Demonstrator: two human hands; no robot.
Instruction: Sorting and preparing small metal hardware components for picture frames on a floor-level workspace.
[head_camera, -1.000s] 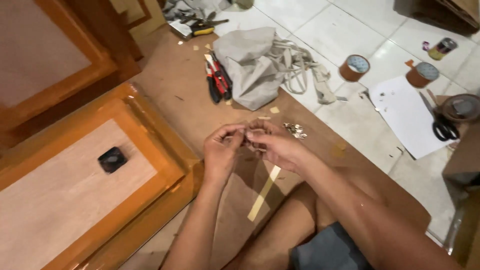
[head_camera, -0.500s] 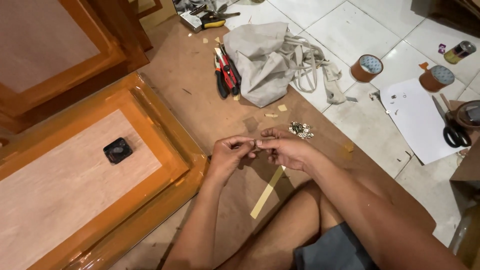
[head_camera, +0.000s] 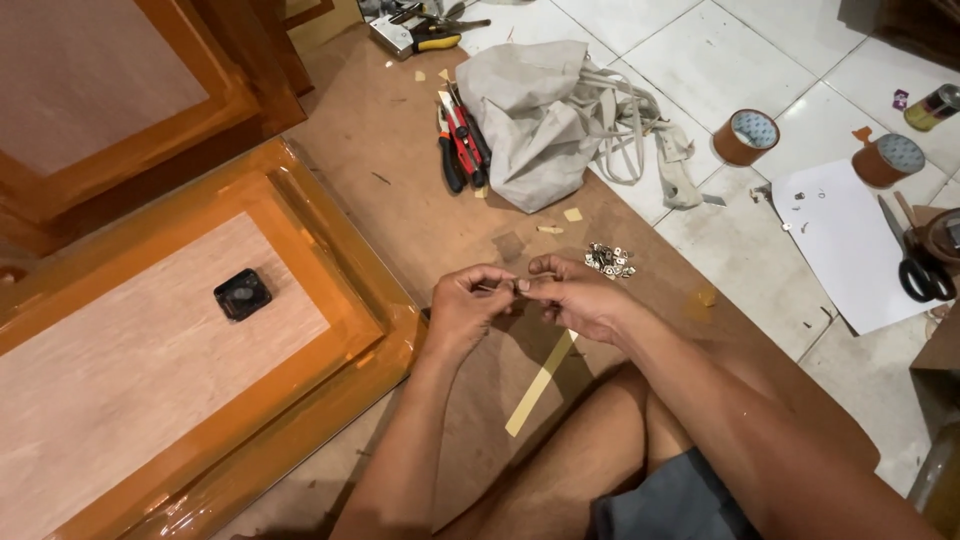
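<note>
Left hand (head_camera: 462, 308) and right hand (head_camera: 578, 297) pinch one small metal piece (head_camera: 507, 287) between them, long axis 9-to-3 o'clock.

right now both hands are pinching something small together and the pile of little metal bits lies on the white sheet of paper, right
Not quite. In the head view the pile of little metal bits lies on the brown board, just beyond the right hand, not on the white sheet of paper. The left hand and right hand do pinch something small together.

Glossy orange-varnished wood panel (head_camera: 190, 370) at 9 o'clock; matt brown hardboard sheet (head_camera: 400, 190); crumpled grey cloth bag (head_camera: 540, 120) at 12; shiny metal clips (head_camera: 608, 260); smooth white floor tiles (head_camera: 720, 60).
</note>
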